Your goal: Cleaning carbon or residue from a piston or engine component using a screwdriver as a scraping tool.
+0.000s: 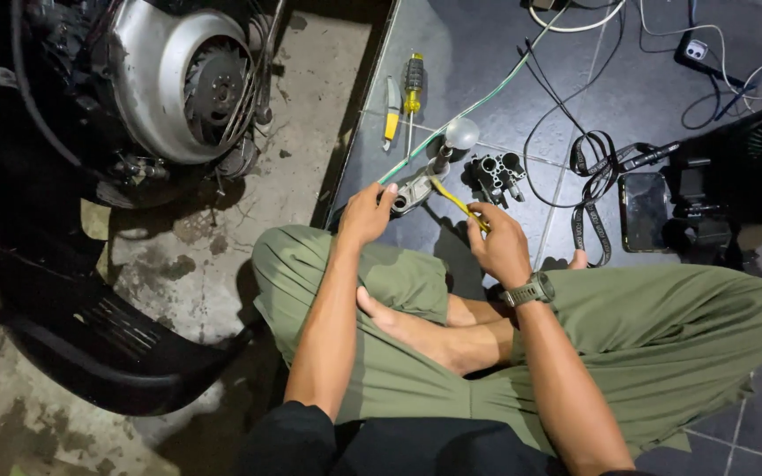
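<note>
Head camera, looking steeply down from above a person seated cross-legged on the floor.

The single view faces forward and down over the person's own lap, close enough that both forearms run up from the bottom edge to the left hand (365, 214) and right hand (499, 244) near mid-frame. Dark floor tiles (487, 79) fill the upper right, the bare concrete (310, 115) and a scooter engine (178, 79) the upper left. No second view shares the scene.
</note>
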